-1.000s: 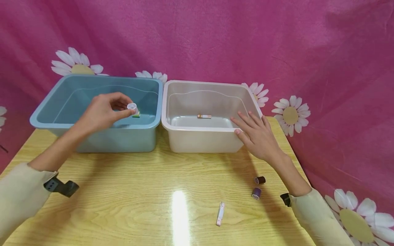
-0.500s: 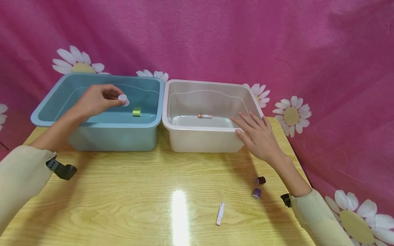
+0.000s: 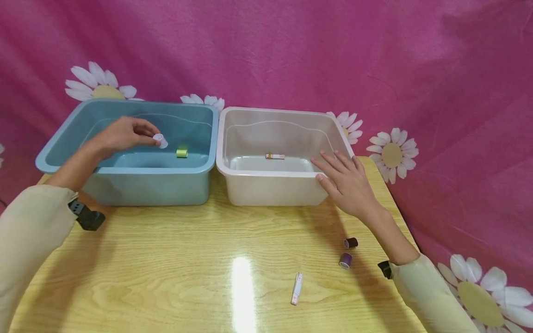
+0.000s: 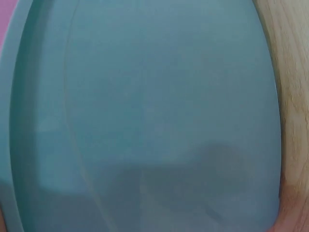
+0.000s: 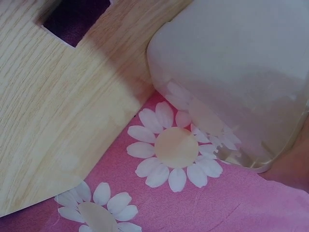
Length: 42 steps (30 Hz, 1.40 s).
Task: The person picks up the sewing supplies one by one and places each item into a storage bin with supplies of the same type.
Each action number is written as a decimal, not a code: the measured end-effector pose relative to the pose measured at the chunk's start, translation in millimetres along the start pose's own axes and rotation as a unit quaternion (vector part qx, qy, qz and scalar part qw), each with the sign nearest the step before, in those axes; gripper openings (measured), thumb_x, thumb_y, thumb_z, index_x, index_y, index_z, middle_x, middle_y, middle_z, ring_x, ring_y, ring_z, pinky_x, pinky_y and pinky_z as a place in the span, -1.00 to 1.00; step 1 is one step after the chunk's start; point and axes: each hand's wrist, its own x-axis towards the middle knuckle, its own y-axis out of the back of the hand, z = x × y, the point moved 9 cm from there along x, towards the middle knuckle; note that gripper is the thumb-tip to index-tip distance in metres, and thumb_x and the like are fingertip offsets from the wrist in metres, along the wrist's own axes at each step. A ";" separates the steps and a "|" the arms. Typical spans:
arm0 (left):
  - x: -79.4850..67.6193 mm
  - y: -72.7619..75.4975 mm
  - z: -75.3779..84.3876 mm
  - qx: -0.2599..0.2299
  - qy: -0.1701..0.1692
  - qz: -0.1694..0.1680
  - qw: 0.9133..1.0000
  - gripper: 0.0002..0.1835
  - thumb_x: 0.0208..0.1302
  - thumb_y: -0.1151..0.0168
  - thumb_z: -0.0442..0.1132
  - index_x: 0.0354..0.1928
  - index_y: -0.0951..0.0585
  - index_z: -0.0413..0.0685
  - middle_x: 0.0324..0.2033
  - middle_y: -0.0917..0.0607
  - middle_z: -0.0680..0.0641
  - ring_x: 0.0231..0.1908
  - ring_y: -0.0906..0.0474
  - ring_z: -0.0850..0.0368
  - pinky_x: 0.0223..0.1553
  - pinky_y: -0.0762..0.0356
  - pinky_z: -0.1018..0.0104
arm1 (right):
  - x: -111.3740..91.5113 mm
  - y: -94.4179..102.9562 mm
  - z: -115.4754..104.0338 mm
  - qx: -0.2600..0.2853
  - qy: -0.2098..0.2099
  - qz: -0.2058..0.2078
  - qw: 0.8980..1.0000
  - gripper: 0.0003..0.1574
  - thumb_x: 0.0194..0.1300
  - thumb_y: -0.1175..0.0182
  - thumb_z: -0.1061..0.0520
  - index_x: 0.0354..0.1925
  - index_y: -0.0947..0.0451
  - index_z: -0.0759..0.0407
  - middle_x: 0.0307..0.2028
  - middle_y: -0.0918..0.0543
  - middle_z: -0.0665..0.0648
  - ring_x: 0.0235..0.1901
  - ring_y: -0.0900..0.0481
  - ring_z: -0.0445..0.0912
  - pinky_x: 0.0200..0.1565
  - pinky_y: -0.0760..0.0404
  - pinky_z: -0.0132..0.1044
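Note:
In the head view my left hand (image 3: 125,134) pinches a white thread spool (image 3: 160,140) between thumb and fingers, over the inside of the blue tub (image 3: 145,189). A yellow-green thread spool (image 3: 182,153) lies on that tub's floor, right of the held one. My right hand (image 3: 345,185) rests with fingers spread on the front right rim of the beige tub (image 3: 275,189); part of it shows in the right wrist view. Inside the beige tub lies a small flat strip (image 3: 275,157), white with orange ends. The left wrist view shows only the blue tub's wall (image 4: 159,96), with the hand hidden.
Below the right forearm, a dark brown spool (image 3: 350,243) and a purple spool (image 3: 345,260) lie on the wooden table (image 3: 175,259). A white strip with pinkish ends (image 3: 297,288) lies near the front. A pink flowered cloth (image 3: 270,55) hangs behind the tubs.
My left hand has moved left and back with the white spool, and the yellow-green spool behind it has come into full sight. The right hand has stayed on the beige tub's rim.

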 end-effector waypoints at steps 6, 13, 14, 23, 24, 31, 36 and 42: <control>4.8 -5.1 -6.5 0.000 0.002 -0.019 1.000 -0.57 0.36 -0.33 -0.13 0.11 -0.58 -0.33 -0.14 -0.70 -0.12 -0.05 -0.51 -0.11 -0.21 -0.51 0.28 | -1.3 0.6 0.3 0.001 0.001 0.006 1.000 -0.39 0.55 0.07 -0.19 0.44 -0.37 -0.09 0.45 -0.32 0.12 0.43 -0.14 0.25 0.33 0.07 0.37; 4.0 -5.7 -11.1 0.004 0.010 -0.021 1.000 -0.57 0.38 -0.31 -0.17 0.11 -0.55 -0.38 -0.11 -0.67 -0.21 -0.02 -0.50 -0.20 -0.20 -0.51 0.24 | -0.3 -1.4 0.2 0.002 0.001 0.002 1.000 -0.39 0.56 0.09 -0.19 0.45 -0.37 -0.09 0.45 -0.31 0.11 0.44 -0.14 0.25 0.32 0.06 0.37; 3.7 -5.4 -11.3 0.006 0.011 -0.020 1.000 -0.57 0.38 -0.31 -0.18 0.11 -0.55 -0.38 -0.11 -0.67 -0.23 -0.02 -0.50 -0.21 -0.18 -0.52 0.21 | -0.1 -1.4 0.0 0.002 0.001 0.003 1.000 -0.39 0.56 0.09 -0.19 0.44 -0.37 -0.09 0.45 -0.32 0.11 0.43 -0.14 0.25 0.32 0.05 0.37; 5.0 -5.2 -13.7 0.013 0.018 -0.014 1.000 -0.57 0.36 -0.32 -0.18 0.11 -0.54 -0.37 -0.05 -0.64 -0.30 -0.01 -0.48 -0.21 -0.06 -0.51 0.01 | -0.4 -1.2 -1.1 0.006 0.001 0.002 1.000 -0.40 0.56 0.09 -0.19 0.44 -0.37 -0.10 0.44 -0.32 0.11 0.43 -0.15 0.26 0.33 0.07 0.37; 5.1 -5.3 -13.8 0.014 0.017 -0.014 1.000 -0.57 0.36 -0.32 -0.19 0.11 -0.54 -0.37 -0.05 -0.64 -0.31 -0.01 -0.48 -0.21 -0.06 -0.51 0.01 | -0.5 -1.0 -1.4 0.005 0.002 0.002 1.000 -0.40 0.56 0.09 -0.19 0.44 -0.38 -0.09 0.44 -0.32 0.11 0.43 -0.15 0.26 0.33 0.07 0.37; 5.0 -5.4 -13.7 0.017 0.008 -0.015 1.000 -0.58 0.38 -0.30 -0.22 0.13 -0.53 -0.38 -0.01 -0.62 -0.34 0.00 -0.48 -0.23 -0.01 -0.51 -0.08 | -0.4 0.5 -2.3 0.004 0.000 0.003 1.000 -0.41 0.56 0.09 -0.17 0.44 -0.37 -0.08 0.44 -0.33 0.12 0.43 -0.15 0.25 0.32 0.06 0.38; 5.7 -4.8 -12.4 0.007 -0.001 -0.018 1.000 -0.63 0.40 -0.25 -0.30 0.13 -0.52 -0.42 -0.02 -0.64 -0.32 -0.02 -0.54 -0.21 -0.12 -0.57 0.25 | -0.4 0.7 -2.4 0.004 0.001 0.006 1.000 -0.41 0.56 0.08 -0.16 0.43 -0.39 -0.06 0.43 -0.34 0.13 0.42 -0.16 0.26 0.31 0.05 0.39; 6.1 -4.2 -12.6 0.010 -0.008 -0.020 1.000 -0.63 0.40 -0.24 -0.31 0.13 -0.52 -0.42 -0.01 -0.63 -0.33 -0.03 -0.55 -0.19 -0.11 -0.58 0.21 | -0.3 -0.2 -2.2 0.002 0.001 0.005 1.000 -0.41 0.56 0.08 -0.17 0.42 -0.40 -0.06 0.43 -0.34 0.13 0.43 -0.16 0.25 0.31 0.05 0.38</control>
